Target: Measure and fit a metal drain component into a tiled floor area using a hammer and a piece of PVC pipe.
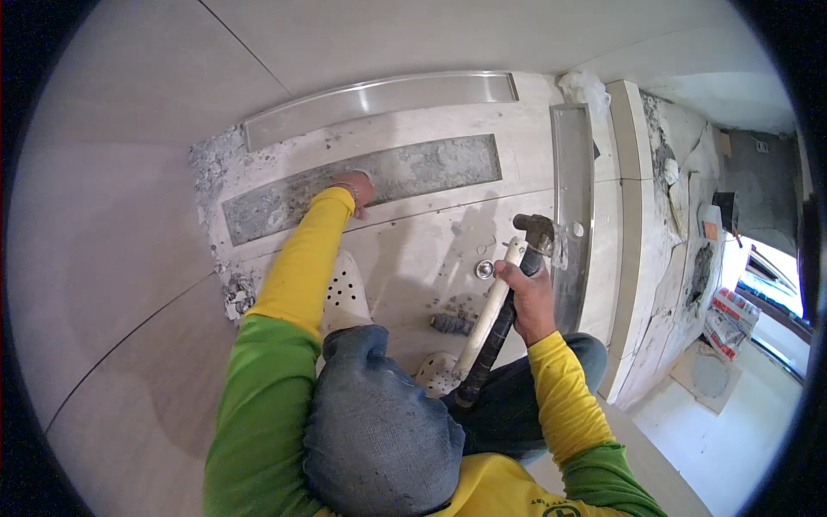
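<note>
The right hand [529,302] is clenched around a hammer [492,349] and a slim white bar [485,323], both held above the floor [405,250] on the right of the body. The hammer's long axis runs obliquely from near left to far right: the butt of the black handle is at the near end, beside the bent leg, and the worn metal head is at the far end. The head lies crosswise to the handle, with one end directed left. The white bar lies along the left side of the handle — its long axis nearly parallel, its far end close to the head. The left hand [355,187] reaches forward to the near edge of a long, rough grey recess [435,168] in the floor; its fingers are mostly hidden, so whether it grasps anything cannot be determined. The recess extends left to right, its right end slightly farther away. Beyond it, a metal channel [388,99] follows a similar direction; a second channel [572,189] stands to the right, its axis running near to far. A round metal fitting [484,270] lies left of the right hand, and a grey cylindrical piece [452,323] lies nearer — between the white clogs [345,289] and the bar.
</note>
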